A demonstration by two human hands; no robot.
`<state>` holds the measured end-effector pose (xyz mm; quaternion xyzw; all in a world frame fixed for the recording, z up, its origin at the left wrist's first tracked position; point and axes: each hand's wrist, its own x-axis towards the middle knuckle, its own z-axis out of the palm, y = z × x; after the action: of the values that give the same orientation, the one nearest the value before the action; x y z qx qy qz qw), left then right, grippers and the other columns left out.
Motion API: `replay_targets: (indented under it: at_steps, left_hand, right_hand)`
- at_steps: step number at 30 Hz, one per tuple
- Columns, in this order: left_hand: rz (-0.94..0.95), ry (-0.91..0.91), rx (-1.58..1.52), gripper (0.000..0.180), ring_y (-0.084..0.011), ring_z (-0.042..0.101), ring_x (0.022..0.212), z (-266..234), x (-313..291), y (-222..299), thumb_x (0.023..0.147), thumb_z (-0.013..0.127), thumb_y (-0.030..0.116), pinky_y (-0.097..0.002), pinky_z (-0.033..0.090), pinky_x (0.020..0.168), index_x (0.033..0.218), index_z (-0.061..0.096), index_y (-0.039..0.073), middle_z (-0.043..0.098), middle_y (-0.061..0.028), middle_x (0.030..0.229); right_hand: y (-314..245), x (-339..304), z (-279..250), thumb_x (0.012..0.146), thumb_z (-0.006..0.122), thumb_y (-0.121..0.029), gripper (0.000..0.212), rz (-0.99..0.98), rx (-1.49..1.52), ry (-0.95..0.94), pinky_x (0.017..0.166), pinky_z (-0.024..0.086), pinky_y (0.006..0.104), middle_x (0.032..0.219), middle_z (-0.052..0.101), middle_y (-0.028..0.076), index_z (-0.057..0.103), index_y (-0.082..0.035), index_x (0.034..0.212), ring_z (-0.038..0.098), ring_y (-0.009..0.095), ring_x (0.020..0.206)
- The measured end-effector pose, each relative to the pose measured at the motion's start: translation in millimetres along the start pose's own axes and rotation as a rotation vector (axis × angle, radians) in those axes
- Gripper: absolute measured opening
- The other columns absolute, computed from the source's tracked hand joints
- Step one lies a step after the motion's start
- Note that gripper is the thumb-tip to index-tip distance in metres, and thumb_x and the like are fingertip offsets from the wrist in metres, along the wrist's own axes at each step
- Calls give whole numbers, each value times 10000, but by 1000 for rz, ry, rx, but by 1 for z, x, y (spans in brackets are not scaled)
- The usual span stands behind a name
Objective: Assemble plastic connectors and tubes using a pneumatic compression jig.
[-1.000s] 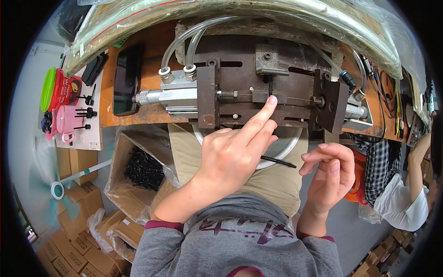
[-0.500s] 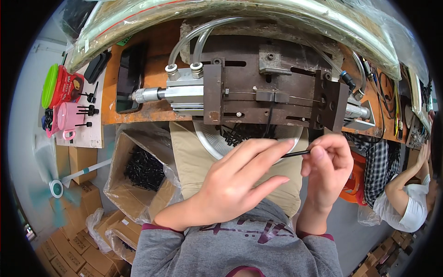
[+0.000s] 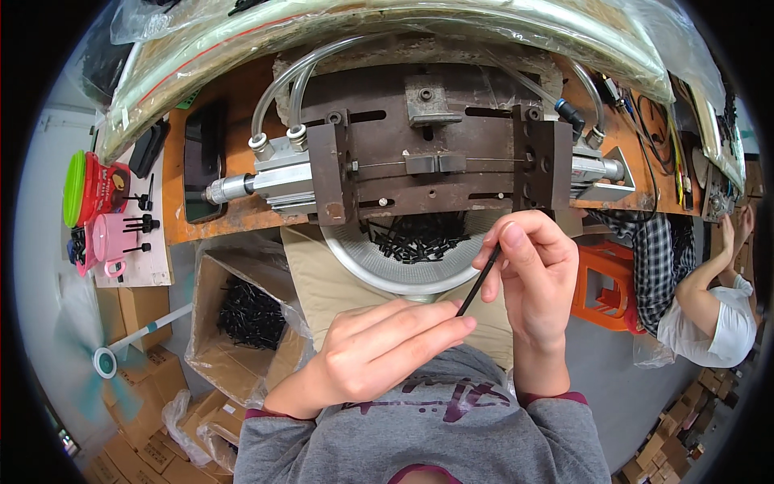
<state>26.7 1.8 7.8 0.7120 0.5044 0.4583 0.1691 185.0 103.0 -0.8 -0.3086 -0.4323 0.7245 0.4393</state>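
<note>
Head | right hand (image 3: 534,274) pinches black rod (image 3: 479,284) | sweatshirt (image 3: 363,440): purple lettering (image 3: 459,405)

Rod (image 3: 479,281) looks smooth with a slight sheen (plastic or coated metal, can't tell which). Plate (image 3: 371,137) is metal, matt, scuffed. Left cylinder (image 3: 284,179) shows bare, brighter metal. Tubes (image 3: 260,113) are clear plastic, smooth, glossy. Bowl (image 3: 403,284) looks plastic, its wall finely textured. Bench (image 3: 175,153) is wood, worn along the front. Phone (image 3: 205,161) has a glossy face. Carton (image 3: 222,355) is matt cardboard. Sweatshirt (image 3: 347,444) reads as matt cloth. Stool (image 3: 587,262): smooth plastic, light gloss.
</note>
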Motion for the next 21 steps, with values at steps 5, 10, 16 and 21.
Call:
replay_targets:
  at_steps: [5,10,16,21]
  left_hand:
    - [18,-43,-77,320,-161,665,761,-5,-5,4,649,845,107,-284,559,662,958,764,85,684,-68,1006]
    - [41,-40,-50,335,-185,679,876,-6,0,2,640,850,96,-294,570,714,962,759,78,671,-106,1157]
    - [28,-40,-114,327,-208,696,870,-3,-4,1,652,838,62,-289,604,704,962,741,27,681,-144,1142]
    - [25,-34,-114,307,-206,698,856,-2,-2,1,654,833,49,-287,602,700,945,741,23,680,-145,1147]
  right_hand:
    - [-7,4,-10,1011,507,-141,209,-117,-67,52,472,487,221,765,670,155,592,45,973,606,130,497]
    - [-6,-5,5,1028,473,-157,236,-50,-57,-41,475,504,240,788,677,197,571,54,990,622,144,526]
    - [-7,-8,7,1029,466,-147,230,-73,-60,-58,479,507,239,787,673,202,562,60,1006,621,145,528]
    - [-7,-9,9,1027,472,-140,226,-73,-64,-57,488,515,246,790,670,197,563,65,1003,622,141,537]
